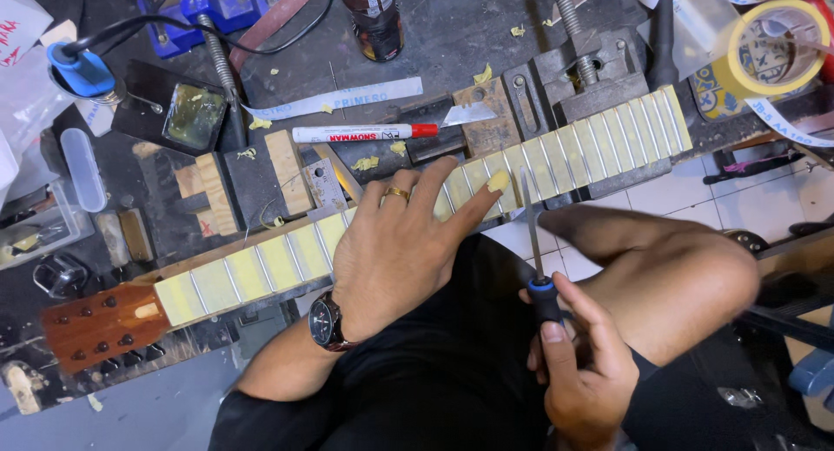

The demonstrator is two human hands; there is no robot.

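A guitar neck (pixel 261 264) lies across the workbench, its fretboard masked with yellow tape between metal frets, its brown headstock (pixel 100 325) at the left. My left hand (pixel 404 242) presses flat on the middle of the neck, with a ring on one finger and a watch on the wrist. My right hand (pixel 582 364) grips the blue and black handle of a thin metal file (pixel 530 225). The file's tip rests on a fret just right of my left index finger.
A grey metal vise (pixel 591 73) clamps the neck's far end. Behind the neck lie a red-capped white marker (pixel 360 133), a blade (pixel 469 114), wood blocks (pixel 287 169), a dark bottle (pixel 372 18) and a tape roll (pixel 777 47). My knee (pixel 686 277) is at the right.
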